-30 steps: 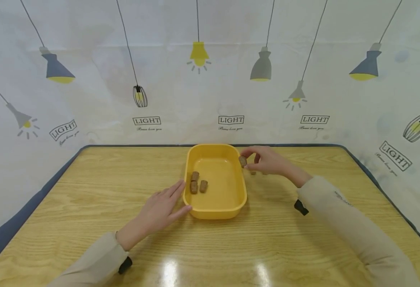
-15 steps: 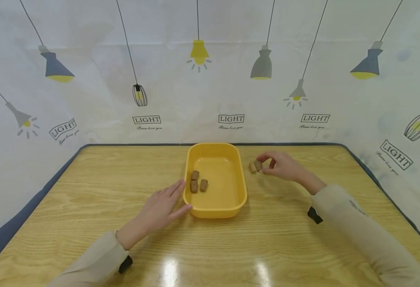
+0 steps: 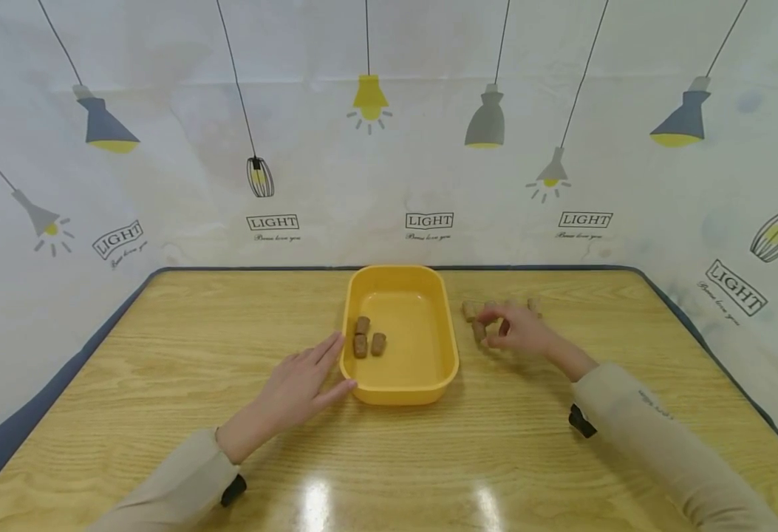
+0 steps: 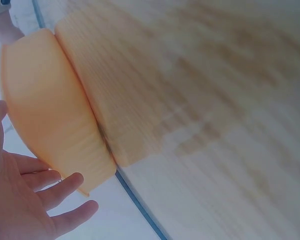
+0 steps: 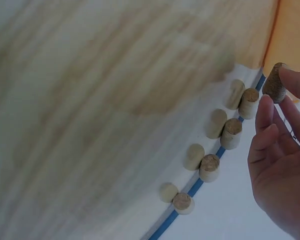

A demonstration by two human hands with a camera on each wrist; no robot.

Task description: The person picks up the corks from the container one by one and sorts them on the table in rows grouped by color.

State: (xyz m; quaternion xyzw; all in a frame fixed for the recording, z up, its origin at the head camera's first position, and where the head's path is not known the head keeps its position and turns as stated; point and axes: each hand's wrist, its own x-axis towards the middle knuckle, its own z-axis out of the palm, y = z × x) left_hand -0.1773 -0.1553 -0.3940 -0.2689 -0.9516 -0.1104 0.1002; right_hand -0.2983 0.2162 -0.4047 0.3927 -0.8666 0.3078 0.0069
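My right hand [image 3: 520, 330] pinches a brown cork [image 3: 479, 330] between thumb and fingers, to the right of the yellow tray [image 3: 422, 340]. In the right wrist view the held cork [image 5: 275, 82] is raised above the table. Behind it several paler corks [image 5: 232, 133] stand in a row; in the head view my hand partly hides them. My left hand [image 3: 298, 388] touches the tray's left side with fairly straight fingers and thumb. The left wrist view shows this hand [image 4: 25, 200] against the tray's outer wall [image 4: 50, 95]. Three brown corks [image 3: 378, 343] lie inside the tray, near its left wall.
The glossy wooden table [image 3: 389, 465] has a dark blue edge [image 3: 262, 268] at the back. Behind it stands a white backdrop [image 3: 335, 170] printed with hanging lamps. A black strap piece [image 3: 581, 421] hangs under the right sleeve.
My right hand has moved from the tray's right rim out to the right, then nearer to me, with a brown cork in its fingers. My left hand stays put.
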